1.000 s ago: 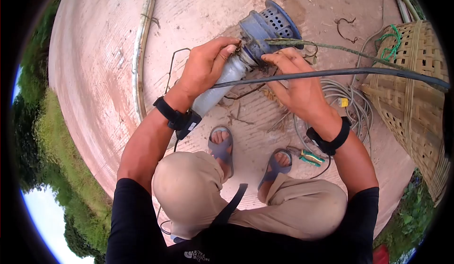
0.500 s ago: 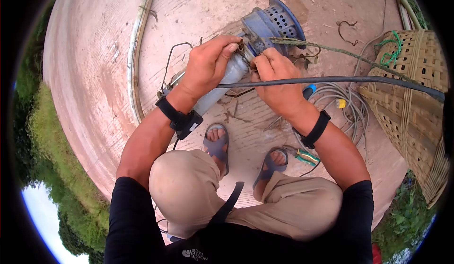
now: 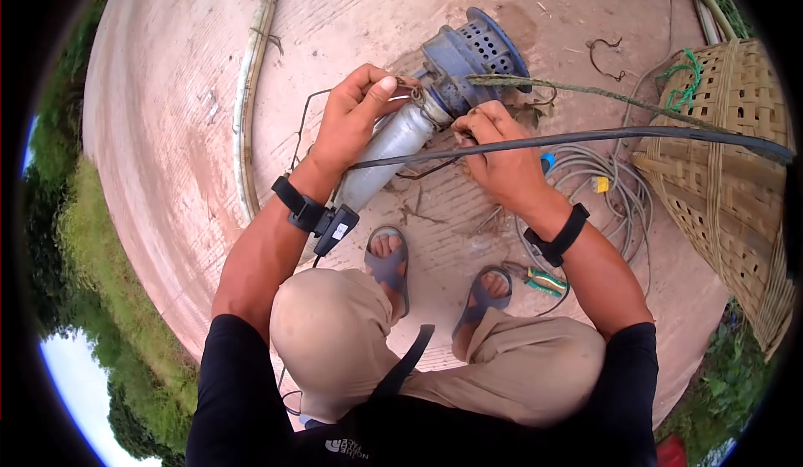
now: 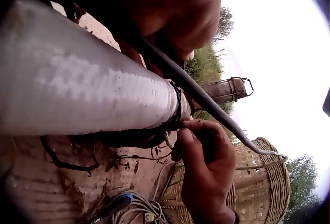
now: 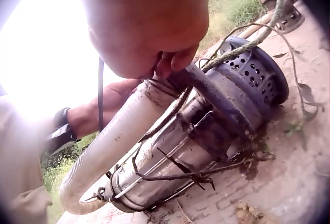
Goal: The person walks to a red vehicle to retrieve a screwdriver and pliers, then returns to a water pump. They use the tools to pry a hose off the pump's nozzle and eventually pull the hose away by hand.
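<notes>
A pump with a blue perforated end (image 3: 481,49) lies on the ground. A whitish hose (image 3: 389,153) is fitted to its outlet, with dark wire (image 3: 431,109) wound round the hose's end. On the left of that joint, my left hand (image 3: 347,124) pinches a strand of the wire between thumb and finger. Opposite it, my right hand (image 3: 506,158) has its fingers bent, thumb and forefinger pinching wire at the joint in the left wrist view. The pump's metal body (image 5: 154,167) shows under the hose in the right wrist view.
A black cable (image 3: 577,138) passes across the hose and over my right hand. A green rope (image 3: 585,89) runs from the pump toward a woven basket (image 3: 711,174) on the right. Pliers (image 3: 544,280) lie by the right foot, near coiled cable (image 3: 619,208). A pole (image 3: 251,91) lies left.
My right hand has come from the blue casing to the hose joint, its fingers bending into a pinch, then shifted slightly right. The left hand has drawn a little left of the joint.
</notes>
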Tool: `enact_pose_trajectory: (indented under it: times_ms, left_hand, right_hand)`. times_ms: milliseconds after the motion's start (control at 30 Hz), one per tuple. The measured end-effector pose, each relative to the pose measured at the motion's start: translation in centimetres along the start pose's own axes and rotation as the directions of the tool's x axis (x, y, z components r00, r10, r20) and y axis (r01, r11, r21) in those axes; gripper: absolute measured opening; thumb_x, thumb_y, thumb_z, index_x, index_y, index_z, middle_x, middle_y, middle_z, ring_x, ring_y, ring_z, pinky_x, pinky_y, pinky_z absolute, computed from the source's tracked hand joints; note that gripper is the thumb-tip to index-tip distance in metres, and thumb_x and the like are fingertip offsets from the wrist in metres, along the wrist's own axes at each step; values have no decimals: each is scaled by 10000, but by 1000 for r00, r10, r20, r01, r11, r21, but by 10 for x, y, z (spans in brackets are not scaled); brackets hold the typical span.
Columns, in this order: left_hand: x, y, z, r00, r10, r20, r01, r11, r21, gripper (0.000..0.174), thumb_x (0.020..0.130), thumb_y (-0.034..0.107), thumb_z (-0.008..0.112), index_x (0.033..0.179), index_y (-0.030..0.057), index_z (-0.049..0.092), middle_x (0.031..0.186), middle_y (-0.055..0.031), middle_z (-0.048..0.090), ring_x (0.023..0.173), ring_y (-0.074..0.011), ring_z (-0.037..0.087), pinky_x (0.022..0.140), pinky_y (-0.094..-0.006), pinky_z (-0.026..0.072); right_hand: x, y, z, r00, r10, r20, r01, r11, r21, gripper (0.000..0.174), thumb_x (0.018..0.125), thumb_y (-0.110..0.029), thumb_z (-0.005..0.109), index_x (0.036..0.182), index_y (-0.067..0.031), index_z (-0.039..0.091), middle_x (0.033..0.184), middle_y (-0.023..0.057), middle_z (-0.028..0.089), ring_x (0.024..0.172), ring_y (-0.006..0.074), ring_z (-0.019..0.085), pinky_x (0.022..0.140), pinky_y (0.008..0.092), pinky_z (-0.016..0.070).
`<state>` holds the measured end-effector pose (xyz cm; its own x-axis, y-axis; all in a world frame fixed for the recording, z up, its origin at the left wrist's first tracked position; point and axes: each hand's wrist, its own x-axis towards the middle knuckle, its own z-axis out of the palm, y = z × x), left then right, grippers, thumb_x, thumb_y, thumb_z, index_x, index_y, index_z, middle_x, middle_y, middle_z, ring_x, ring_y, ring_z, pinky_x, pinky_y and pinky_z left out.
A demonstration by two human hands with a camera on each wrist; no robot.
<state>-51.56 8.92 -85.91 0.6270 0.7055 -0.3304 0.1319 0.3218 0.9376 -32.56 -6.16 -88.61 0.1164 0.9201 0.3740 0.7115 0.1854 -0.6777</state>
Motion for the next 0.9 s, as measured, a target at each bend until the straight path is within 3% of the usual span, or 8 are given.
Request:
enact_pose_trajectory:
  times_ms: [67,167,233,333,500,667,733,900]
  left_hand:
    - [2,7,-4,995,39,94,-57,979,193,202,1060,155,524,1153,-14,583,1225,-145,680,1164,-184,627,1001,-343,511]
    - [-1,12,-8,980,101,173,-147,948,282,191,1028,75,562,1191,-20,593,1202,-128,688,1126,-167,636,985,-325,514]
    - [-1,18,-12,984,84,158,-142,904,404,203,1014,49,576,1202,-25,601,1188,-119,694,1102,-166,643,972,-318,517]
    - [-1,27,-7,987,112,117,-158,818,554,206,991,43,611,1184,-20,644,1097,-110,727,995,-178,680,898,-303,536]
    - [2,31,-10,874,339,348,-451,304,839,169,966,75,647,1115,8,691,991,-127,734,911,-208,708,788,-320,553]
    - [-5,31,-15,930,284,231,-346,474,810,161,982,95,633,1098,-1,690,987,-122,733,919,-202,705,803,-322,551]
    - [-5,29,-12,964,219,154,-257,597,760,160,991,101,624,1096,-4,686,980,-116,730,926,-192,701,812,-320,550]
    - [-2,17,-11,994,65,92,-103,856,507,185,1036,121,569,1090,-42,636,997,-78,703,973,-141,658,822,-299,538]
  right_hand:
    - [-29,18,-23,964,245,103,-256,961,104,257,775,-38,677,1028,-72,651,1020,111,634,819,345,636,736,404,529]
    - [-88,51,-44,902,310,300,-297,951,-89,273,766,-13,664,1037,-50,662,1089,116,641,940,351,625,815,408,525]
    - [-121,71,-42,859,179,479,-30,953,-302,271,786,-37,643,1053,-58,682,1139,96,638,1070,314,585,890,418,481]
    - [-124,77,-34,825,202,529,25,920,-390,242,815,-88,615,1045,-77,690,1184,73,631,1155,266,543,944,418,427]
    - [-101,79,-38,797,218,563,130,848,-513,196,846,-135,615,1027,-101,682,1117,78,652,1126,251,558,936,418,406]
    - [-82,44,-113,833,273,482,-121,939,-323,211,862,-108,675,1068,-77,640,1015,97,685,980,313,625,889,410,446]
    - [-83,25,-137,755,529,387,-561,827,-38,245,885,-80,687,1111,-33,605,971,114,695,855,287,670,827,367,495]
    - [-83,-9,-159,670,666,328,-735,657,168,265,914,-81,668,1140,28,587,933,127,683,844,179,663,772,298,508]
